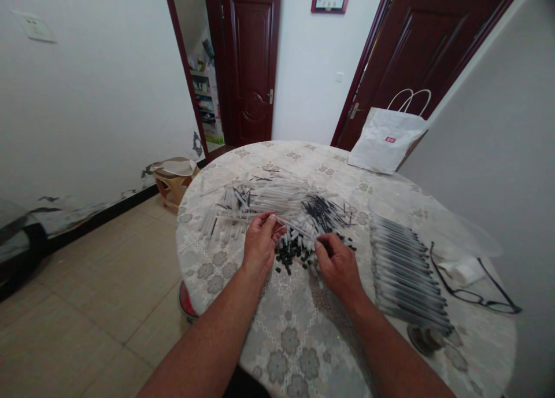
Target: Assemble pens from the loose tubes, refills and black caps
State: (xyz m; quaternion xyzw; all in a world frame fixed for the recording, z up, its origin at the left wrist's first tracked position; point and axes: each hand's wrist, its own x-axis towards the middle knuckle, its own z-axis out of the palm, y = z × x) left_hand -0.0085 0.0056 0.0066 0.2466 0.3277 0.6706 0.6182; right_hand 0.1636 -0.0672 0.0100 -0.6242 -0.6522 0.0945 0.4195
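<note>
Between my two hands runs a thin translucent pen barrel [296, 226], tilted down to the right. My left hand [259, 239] pinches its left end between thumb and fingertips. At its right end, the thumb and fingers of my right hand [339, 265] are closed; the exact fingertip contact is small and blurred. Small black caps [291, 252] lie heaped just below and between the hands, mixed with whitish short pieces. Behind them spreads a pile of clear barrels [277, 196]. Thin dark refills [323, 213] lie beyond my right hand.
Right of my right arm lies a row of pens [403, 271] in clear plastic. Dark-framed glasses [470, 297], a white roll [463, 271] and a roundish dark object [425, 339] are nearby. A white paper bag [387, 140] stands at the table's back right edge.
</note>
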